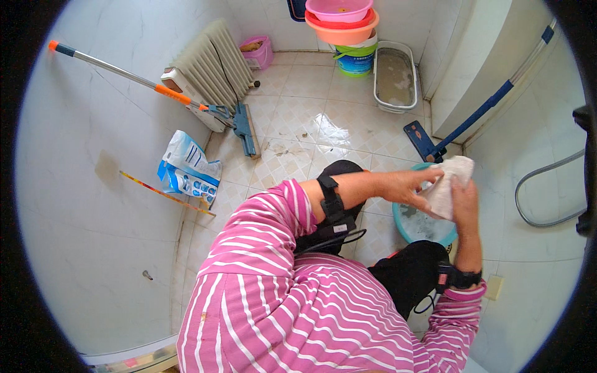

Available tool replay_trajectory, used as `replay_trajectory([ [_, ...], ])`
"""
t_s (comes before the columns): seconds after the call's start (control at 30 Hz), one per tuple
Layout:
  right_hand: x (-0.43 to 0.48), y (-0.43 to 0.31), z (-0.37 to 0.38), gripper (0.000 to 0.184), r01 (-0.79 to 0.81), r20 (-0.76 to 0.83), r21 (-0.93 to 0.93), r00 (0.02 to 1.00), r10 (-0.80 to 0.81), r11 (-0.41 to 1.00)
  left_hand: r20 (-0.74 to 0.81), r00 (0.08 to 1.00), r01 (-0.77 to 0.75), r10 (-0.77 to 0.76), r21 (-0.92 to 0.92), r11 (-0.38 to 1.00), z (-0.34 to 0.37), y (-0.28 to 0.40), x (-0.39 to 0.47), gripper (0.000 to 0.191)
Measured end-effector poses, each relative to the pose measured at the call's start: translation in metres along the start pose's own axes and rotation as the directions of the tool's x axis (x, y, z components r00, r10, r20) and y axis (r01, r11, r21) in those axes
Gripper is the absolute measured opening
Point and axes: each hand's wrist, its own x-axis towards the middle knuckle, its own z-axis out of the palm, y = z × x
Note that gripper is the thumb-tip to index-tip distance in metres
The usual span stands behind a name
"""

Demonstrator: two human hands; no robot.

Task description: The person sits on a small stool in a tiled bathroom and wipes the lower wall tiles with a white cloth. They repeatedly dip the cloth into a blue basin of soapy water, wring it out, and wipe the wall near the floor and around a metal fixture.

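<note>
A light-coloured cloth (445, 189) is held up between my hands, over a teal basin (401, 221) of sudsy water on the tiled floor. My left hand (415, 186) grips the cloth's left side, its fingers and thumb spread along the edge. On the right side, my right hand (464, 200) has hold of the same cloth with its fingers against the fabric. Part of the basin is hidden behind the cloth, my hands and my knee.
A blue-handled flat mop (475, 114) leans just beyond the basin. Further off are a grey rectangular tub (396, 77) of murky water and stacked basins (343, 28) on a bucket. A sponge mop (172, 93), an oil radiator (210, 65) and a plastic bag (191, 168) stand left.
</note>
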Motion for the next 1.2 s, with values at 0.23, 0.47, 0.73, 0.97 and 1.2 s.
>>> replay_trajectory([
  [0.23, -0.028, 0.028, 0.059, 0.035, -0.162, 0.037, 0.685, 0.982, 0.187, 0.71, -0.047, 0.99, 0.134, -0.134, -0.004, 0.991, 0.029, -0.043, -0.017, 0.107],
  [0.47, -0.044, 0.061, 0.077, 0.034, -0.276, 0.149, 0.832, 0.947, 0.285, 0.481, -0.023, 0.918, 0.391, -0.395, -0.095, 0.915, 0.018, -0.05, -0.034, 0.096],
  [0.73, -0.045, 0.078, 0.077, 0.034, -0.433, 0.327, 0.793, 0.896, 0.299, 0.429, -0.04, 0.957, 0.283, -0.286, 0.329, 0.901, 0.025, -0.059, -0.032, 0.088],
  [0.97, -0.05, 0.072, 0.087, 0.033, -0.455, 0.34, 0.657, 0.89, 0.302, 0.601, -0.079, 0.902, 0.413, -0.424, 0.441, 0.797, 0.018, -0.052, -0.035, 0.054],
  [1.2, -0.063, 0.055, 0.077, 0.033, -0.321, 0.202, 0.677, 0.946, 0.252, 0.662, -0.041, 0.945, 0.326, -0.325, 0.233, 0.916, 0.019, -0.044, -0.044, 0.052],
])
